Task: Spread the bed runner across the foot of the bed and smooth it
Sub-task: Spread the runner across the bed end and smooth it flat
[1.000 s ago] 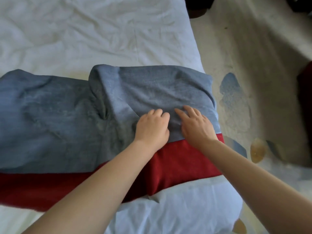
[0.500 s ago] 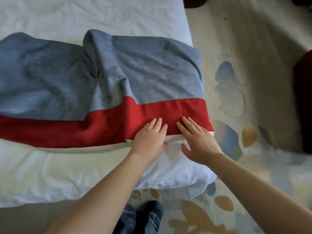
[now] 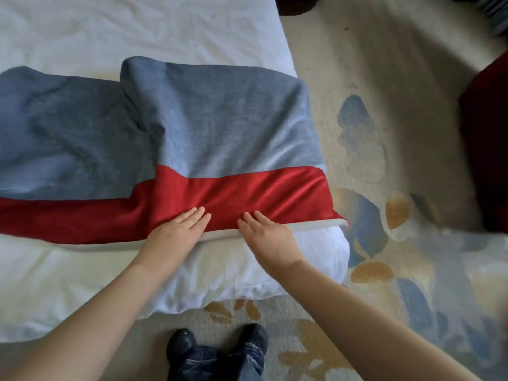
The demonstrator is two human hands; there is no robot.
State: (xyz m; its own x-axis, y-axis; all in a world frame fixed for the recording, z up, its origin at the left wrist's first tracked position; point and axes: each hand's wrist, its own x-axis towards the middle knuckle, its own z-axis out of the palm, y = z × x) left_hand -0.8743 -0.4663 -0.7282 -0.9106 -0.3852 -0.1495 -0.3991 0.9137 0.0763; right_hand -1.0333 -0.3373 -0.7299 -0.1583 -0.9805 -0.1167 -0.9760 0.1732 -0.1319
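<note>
- A person at the foot of a bed [image 3: 137, 28] presses both hands onto a blue-and-red bed runner [image 3: 220, 119]. It lies across the white duvet from the left edge of the frame to the mattress corner at centre right.
- The left hand [image 3: 178, 232] and the right hand [image 3: 266, 235] lie flat side by side at lower centre, fingers straight and pointing up the frame. Neither grip closes on the cloth; the palms bear down on the red band [image 3: 247, 188] and the pale edging [image 3: 310, 224] along the runner's near edge.
- The flat palms suit the job: pressure rather than a pinch appears to be what flattens the cloth and sets its near hem straight against the duvet.
- The runner is spread but not smooth. A raised fold [image 3: 137, 105] runs from upper centre-left down towards the left hand, where the right-hand portion overlaps the left and the red band steps out of line.
- The hands sit just right of that fold, probably to pin the right-hand section square to the bed's corner. The overlap looks like the next thing to work out.
- The person's dark shoes [image 3: 217, 342] stand on a patterned carpet [image 3: 384, 160] at bottom centre, close to the bed's end, a stance that puts the near edge within reach.
</note>
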